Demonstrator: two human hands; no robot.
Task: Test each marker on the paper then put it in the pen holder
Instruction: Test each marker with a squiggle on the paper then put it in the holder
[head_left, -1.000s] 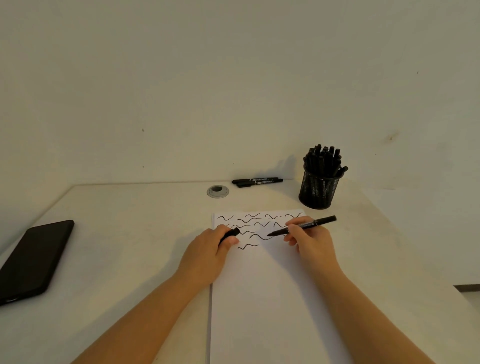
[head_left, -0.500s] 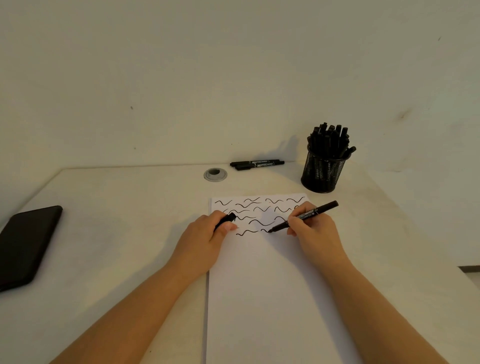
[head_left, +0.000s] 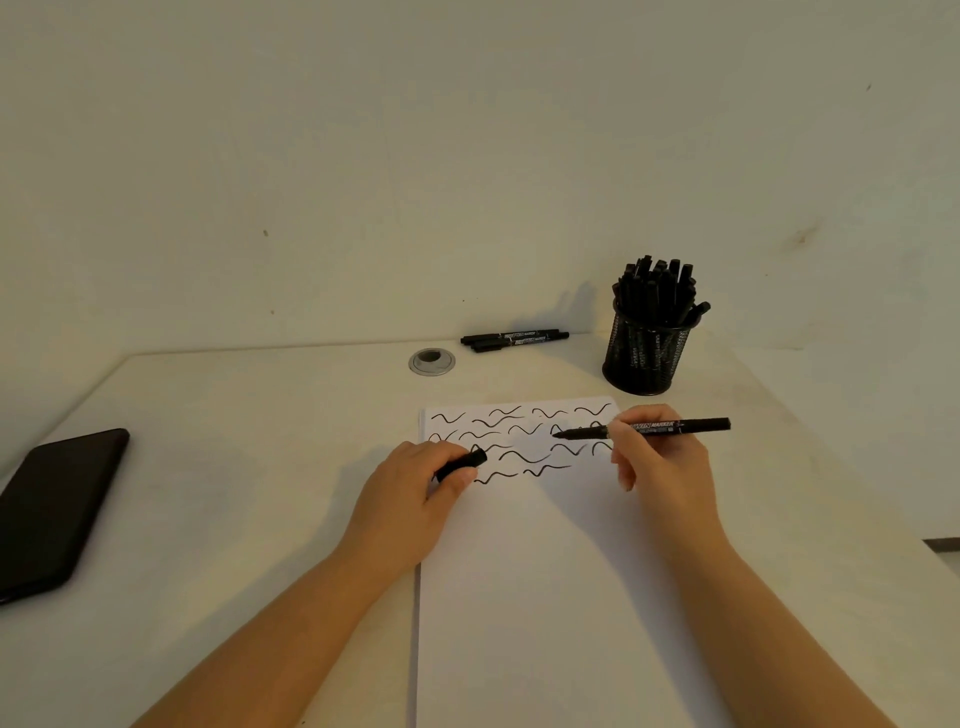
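Note:
A white sheet of paper (head_left: 545, 597) lies on the desk, its far part covered with several black wavy test strokes. My right hand (head_left: 662, 467) grips an uncapped black marker (head_left: 696, 425), held nearly level with its tip lifted above the strokes and pointing left. My left hand (head_left: 410, 499) rests on the paper's left edge and pinches the marker's black cap (head_left: 465, 461). A black mesh pen holder (head_left: 644, 353), packed with several black markers, stands beyond the paper at the right. Two more black markers (head_left: 514, 339) lie side by side near the wall.
A black phone (head_left: 49, 512) lies at the desk's left edge. A round grey cable grommet (head_left: 431, 361) sits in the desk behind the paper. A pale wall rises right behind the desk. The desk's right edge drops off near the pen holder's side.
My right hand has finished a new wavy stroke in the bottom row and lifted the marker tip up and rightwards off the paper. The left hand has kept the cap.

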